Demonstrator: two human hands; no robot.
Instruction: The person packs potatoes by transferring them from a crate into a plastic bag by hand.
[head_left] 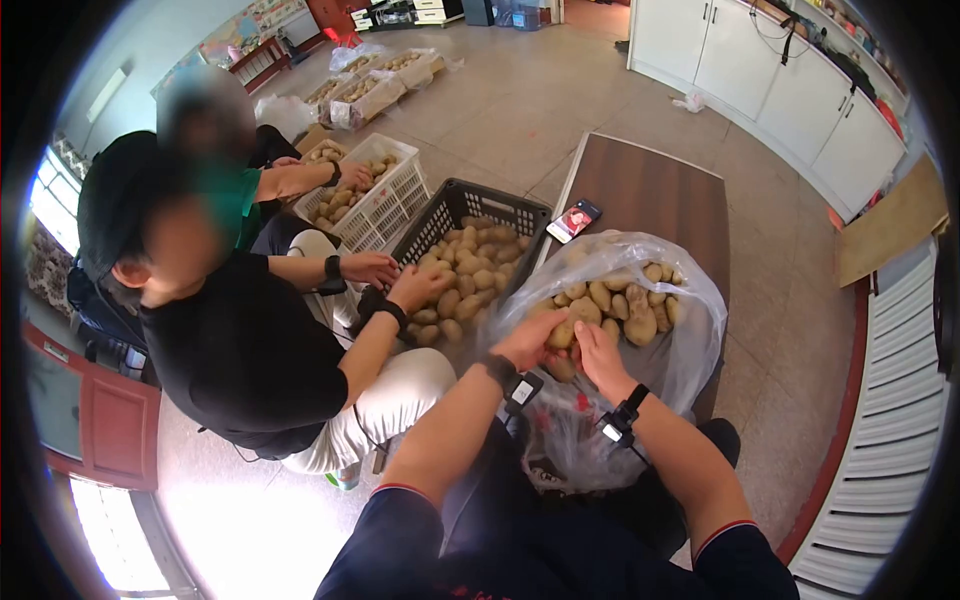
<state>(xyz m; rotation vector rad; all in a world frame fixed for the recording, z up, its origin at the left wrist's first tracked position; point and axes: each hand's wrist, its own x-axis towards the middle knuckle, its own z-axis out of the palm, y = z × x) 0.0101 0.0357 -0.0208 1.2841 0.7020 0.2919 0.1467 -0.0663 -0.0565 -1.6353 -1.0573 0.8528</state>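
My left hand (533, 341) and my right hand (603, 357) are close together over an open clear plastic bag (705, 300). Between them, fingers curled round it, is a brownish-yellow potato (582, 311); another lies against it near my left fingers, and I cannot tell whether that one is held too. Several loose potatoes (641, 322) sit inside the bag just beyond my hands, some large and knobbly. Both my wrists carry dark straps with small devices. The bag's lower part hangs down toward my lap.
A brown table (650, 190) supports the bag and a lit phone (574, 220). To the left stand a black crate (520, 208) and a white crate (385, 213) of potatoes. Two people sit there, their hands at the crates. More potato boxes (370, 102) lie farther back.
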